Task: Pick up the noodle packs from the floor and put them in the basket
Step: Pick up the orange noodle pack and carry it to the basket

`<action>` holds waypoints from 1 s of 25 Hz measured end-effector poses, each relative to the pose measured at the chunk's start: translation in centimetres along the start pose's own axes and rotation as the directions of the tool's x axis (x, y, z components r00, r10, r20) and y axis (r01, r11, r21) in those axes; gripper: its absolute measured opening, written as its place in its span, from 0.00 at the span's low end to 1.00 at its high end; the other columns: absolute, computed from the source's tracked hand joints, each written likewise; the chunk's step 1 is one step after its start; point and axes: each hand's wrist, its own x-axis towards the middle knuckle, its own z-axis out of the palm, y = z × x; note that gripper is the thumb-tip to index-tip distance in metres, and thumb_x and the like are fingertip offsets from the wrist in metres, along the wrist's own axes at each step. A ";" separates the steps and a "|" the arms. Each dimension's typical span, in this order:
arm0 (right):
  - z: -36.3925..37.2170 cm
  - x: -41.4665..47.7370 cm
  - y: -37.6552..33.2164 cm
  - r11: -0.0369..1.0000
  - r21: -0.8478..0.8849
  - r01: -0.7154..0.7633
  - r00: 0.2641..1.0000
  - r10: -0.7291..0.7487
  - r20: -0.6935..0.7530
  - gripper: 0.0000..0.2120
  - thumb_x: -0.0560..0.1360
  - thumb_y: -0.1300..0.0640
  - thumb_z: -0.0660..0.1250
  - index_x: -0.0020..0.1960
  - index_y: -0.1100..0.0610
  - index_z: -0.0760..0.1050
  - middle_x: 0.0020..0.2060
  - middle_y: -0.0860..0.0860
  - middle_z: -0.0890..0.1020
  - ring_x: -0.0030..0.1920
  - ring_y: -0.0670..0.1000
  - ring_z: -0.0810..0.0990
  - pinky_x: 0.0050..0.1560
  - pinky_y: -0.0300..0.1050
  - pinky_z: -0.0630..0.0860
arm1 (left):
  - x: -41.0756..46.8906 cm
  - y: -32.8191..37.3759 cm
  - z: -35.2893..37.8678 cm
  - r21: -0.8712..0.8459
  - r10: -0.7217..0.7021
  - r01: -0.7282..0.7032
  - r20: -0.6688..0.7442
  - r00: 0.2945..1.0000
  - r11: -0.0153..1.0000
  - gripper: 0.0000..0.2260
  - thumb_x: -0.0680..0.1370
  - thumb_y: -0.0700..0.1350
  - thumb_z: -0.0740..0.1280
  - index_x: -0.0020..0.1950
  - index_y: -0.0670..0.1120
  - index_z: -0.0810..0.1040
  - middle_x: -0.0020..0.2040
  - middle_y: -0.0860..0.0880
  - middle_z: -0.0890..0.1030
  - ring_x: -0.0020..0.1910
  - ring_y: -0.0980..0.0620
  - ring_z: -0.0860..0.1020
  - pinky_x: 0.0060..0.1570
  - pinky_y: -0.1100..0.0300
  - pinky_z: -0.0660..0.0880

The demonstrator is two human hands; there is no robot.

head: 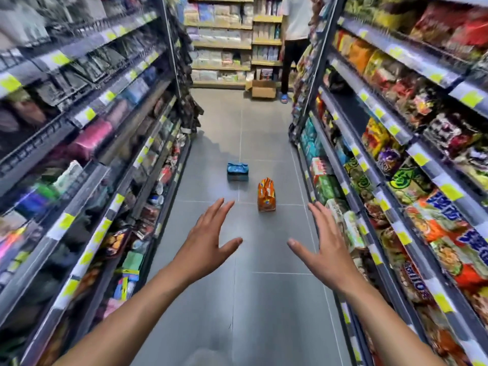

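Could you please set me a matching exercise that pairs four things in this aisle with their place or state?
Things:
1. blue pack
2. orange pack
3. box
4. left hand

Place or state:
A. open, holding nothing
B. on the floor, the nearer one, to the right
C. by the far shelves
D. on the floor, the farther one, to the left

Pairs: 1-D, 2-B, 3-C, 4-A
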 end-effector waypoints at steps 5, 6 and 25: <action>3.5 12.9 1.2 1.000 -0.003 0.007 0.998 -0.006 0.070 0.44 0.74 0.38 0.69 0.82 0.46 0.52 0.82 0.44 0.52 0.81 0.45 0.51 0.76 0.41 0.49 | 9.9 -7.4 -0.9 -0.011 -0.106 0.106 -0.013 0.994 0.994 0.37 0.78 0.57 0.69 0.81 0.61 0.52 0.83 0.55 0.53 0.82 0.54 0.53 0.79 0.50 0.58; 4.3 15.5 1.4 1.000 -0.009 0.014 0.998 -0.013 0.069 0.44 0.74 0.37 0.69 0.82 0.46 0.52 0.82 0.45 0.52 0.81 0.46 0.51 0.77 0.43 0.50 | 12.3 -8.9 -1.2 -0.013 -0.114 0.114 -0.017 0.993 0.993 0.37 0.78 0.57 0.69 0.81 0.61 0.52 0.83 0.55 0.53 0.82 0.53 0.53 0.79 0.49 0.58; 12.3 52.5 11.6 0.919 0.110 -0.378 0.920 0.387 -0.071 0.46 0.71 0.31 0.65 0.82 0.48 0.53 0.82 0.48 0.53 0.81 0.52 0.54 0.79 0.59 0.58 | 58.7 -20.1 0.1 0.017 0.079 -0.089 0.321 0.944 0.996 0.34 0.80 0.56 0.67 0.82 0.59 0.54 0.83 0.58 0.53 0.81 0.57 0.53 0.79 0.55 0.56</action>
